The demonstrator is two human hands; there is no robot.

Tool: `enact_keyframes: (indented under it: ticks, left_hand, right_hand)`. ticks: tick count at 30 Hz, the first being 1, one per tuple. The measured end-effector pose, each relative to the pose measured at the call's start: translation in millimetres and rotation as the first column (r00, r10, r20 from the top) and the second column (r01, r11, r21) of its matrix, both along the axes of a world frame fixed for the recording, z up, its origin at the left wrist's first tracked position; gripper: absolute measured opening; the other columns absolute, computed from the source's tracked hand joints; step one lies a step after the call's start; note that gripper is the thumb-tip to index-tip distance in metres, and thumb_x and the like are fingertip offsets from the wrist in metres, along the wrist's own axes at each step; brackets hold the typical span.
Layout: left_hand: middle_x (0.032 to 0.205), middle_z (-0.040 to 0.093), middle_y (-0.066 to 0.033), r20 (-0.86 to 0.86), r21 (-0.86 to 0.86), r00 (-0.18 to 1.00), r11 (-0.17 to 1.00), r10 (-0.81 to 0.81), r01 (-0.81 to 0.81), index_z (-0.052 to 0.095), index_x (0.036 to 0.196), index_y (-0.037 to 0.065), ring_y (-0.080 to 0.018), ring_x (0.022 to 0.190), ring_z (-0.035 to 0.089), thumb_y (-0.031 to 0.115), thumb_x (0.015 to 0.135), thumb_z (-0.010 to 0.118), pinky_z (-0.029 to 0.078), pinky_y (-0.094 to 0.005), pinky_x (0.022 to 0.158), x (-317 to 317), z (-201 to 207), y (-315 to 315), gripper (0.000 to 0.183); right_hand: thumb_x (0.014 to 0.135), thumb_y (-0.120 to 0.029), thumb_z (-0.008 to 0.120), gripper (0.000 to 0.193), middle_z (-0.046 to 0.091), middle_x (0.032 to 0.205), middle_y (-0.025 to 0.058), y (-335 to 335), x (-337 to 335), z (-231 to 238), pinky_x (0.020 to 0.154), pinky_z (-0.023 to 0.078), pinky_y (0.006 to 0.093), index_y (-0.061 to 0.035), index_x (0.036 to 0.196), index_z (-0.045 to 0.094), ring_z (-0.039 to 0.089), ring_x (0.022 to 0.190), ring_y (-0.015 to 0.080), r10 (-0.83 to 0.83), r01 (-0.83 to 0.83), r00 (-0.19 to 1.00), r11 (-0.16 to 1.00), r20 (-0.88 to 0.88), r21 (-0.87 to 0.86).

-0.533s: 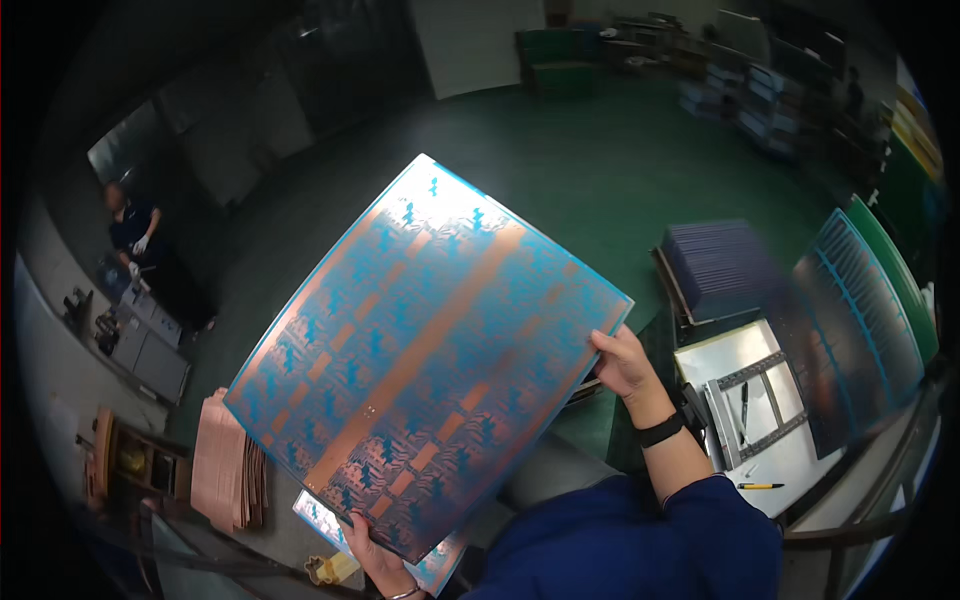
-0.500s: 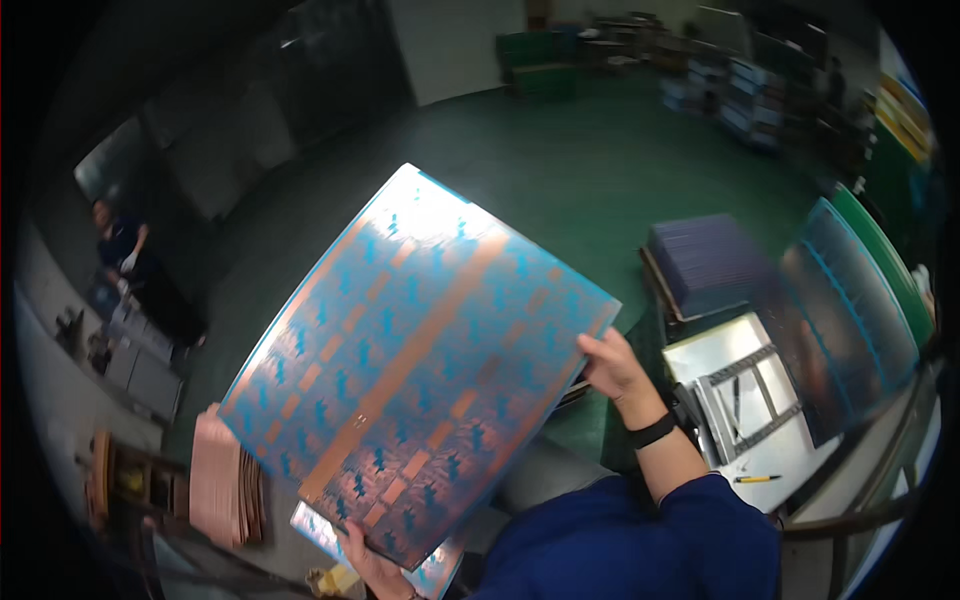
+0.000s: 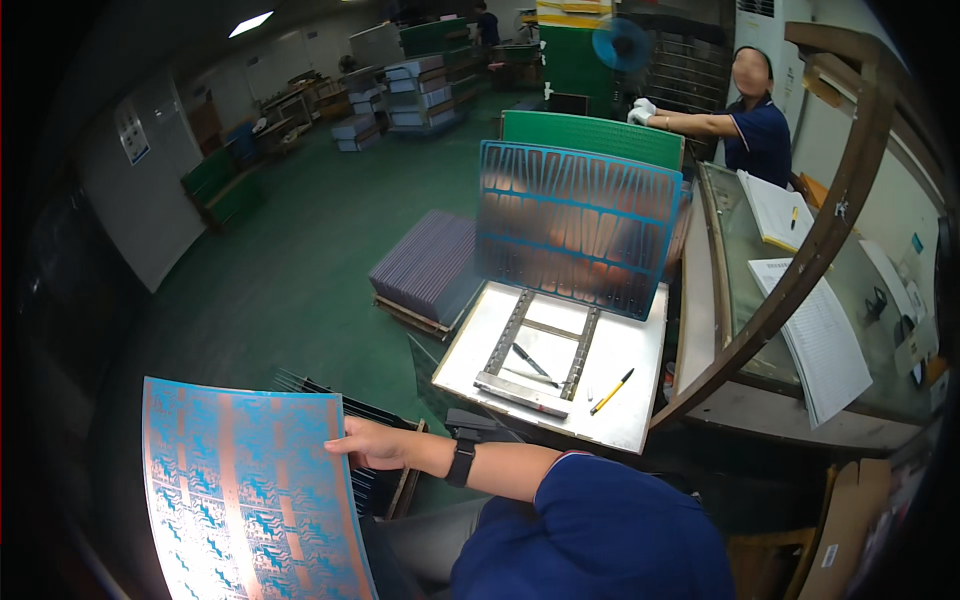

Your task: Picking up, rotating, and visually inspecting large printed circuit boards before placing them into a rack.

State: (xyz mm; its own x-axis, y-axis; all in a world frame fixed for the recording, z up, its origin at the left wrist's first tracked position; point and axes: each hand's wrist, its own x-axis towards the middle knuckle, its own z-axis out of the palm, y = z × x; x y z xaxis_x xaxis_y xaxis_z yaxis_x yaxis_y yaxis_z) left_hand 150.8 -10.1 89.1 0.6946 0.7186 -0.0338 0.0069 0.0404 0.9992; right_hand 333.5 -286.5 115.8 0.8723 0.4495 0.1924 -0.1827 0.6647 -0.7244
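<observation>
My right hand [image 3: 368, 443], wearing a black wristband, pinches the right edge of a copper circuit board panel [image 3: 262, 470] with a blue printed pattern. The panel stands tilted at the lower left, and bright glare covers its lower left part. Its lower end runs out of the picture. My left hand is not in view. Just behind my right hand is a dark rack [image 3: 400, 485] with thin bars, partly hidden by the panel and my arm.
A white board [image 3: 615, 430] carries a metal frame [image 3: 525, 393], a black pen [image 3: 535, 365] and a yellow pen [image 3: 612, 391]. Behind it stand a large blue-lined copper panel [image 3: 580, 235] and a green panel [image 3: 590, 135]. A purple stack [image 3: 425, 260] is left. A white-gloved co-worker [image 3: 760, 130] stands beyond a desk [image 3: 735, 290].
My view has swung right, bringing the desk and co-worker into sight. The panel now sits at the lower left, still in my right hand. My left hand has gone out of view.
</observation>
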Motion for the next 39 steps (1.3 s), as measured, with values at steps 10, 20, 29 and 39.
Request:
enact_keyframes:
  ticks: [10, 20, 29, 39]
  left_hand:
    - [0.086, 0.053, -0.0009, -0.010, 0.024, 0.999, 0.999, -0.045, 0.045, 0.048, 0.109, 0.007, -0.0084, 0.070, 0.053, 0.024, 0.093, 0.049, 0.045, -0.0218, 0.055, 2, -2, 0, 0.023]
    - [0.080, 0.052, 0.0010, -0.023, 0.021, 1.000, 1.000, -0.010, 0.010, 0.050, 0.103, 0.008, -0.0061, 0.064, 0.051, 0.024, 0.093, 0.049, 0.043, -0.0196, 0.050, -12, -9, 17, 0.019]
    - [0.075, 0.052, 0.0027, 0.061, -0.137, 0.979, 0.973, 0.197, -0.187, 0.053, 0.098, 0.009, -0.0041, 0.060, 0.049, 0.025, 0.093, 0.049, 0.041, -0.0177, 0.046, -65, -40, 83, 0.017]
    - [0.066, 0.046, 0.0075, 0.025, -0.259, 0.964, 0.934, 0.263, -0.248, 0.055, 0.087, 0.009, -0.0007, 0.051, 0.038, 0.023, 0.093, 0.050, 0.028, -0.0150, 0.042, -92, -23, 77, 0.016]
  right_hand:
    - [0.086, -0.021, 0.059, 0.051, 0.049, 0.124, 0.0055, -4, -17, 4, 0.094, 0.043, 0.0358, -0.0117, 0.131, 0.037, 0.049, 0.113, 0.0167, -0.014, 0.014, 1.000, 1.000, -0.016, -0.004]
    - [0.086, -0.021, 0.059, 0.051, 0.050, 0.123, 0.0033, -26, -47, -13, 0.093, 0.042, 0.0362, -0.0132, 0.131, 0.039, 0.049, 0.113, 0.0161, -0.068, 0.061, 0.991, 0.996, -0.117, -0.067]
    - [0.088, -0.018, 0.056, 0.032, 0.058, 0.113, 0.0091, -31, -29, -39, 0.090, 0.043, 0.0425, -0.0027, 0.116, 0.051, 0.055, 0.105, 0.0227, -0.088, 0.082, 0.977, 0.996, -0.192, -0.042]
    - [0.096, -0.040, 0.033, 0.050, 0.050, 0.124, 0.0132, -3, -10, -89, 0.098, 0.036, 0.0420, -0.0010, 0.127, 0.042, 0.046, 0.116, 0.0273, -0.165, 0.190, 0.943, 0.980, -0.287, 0.062]
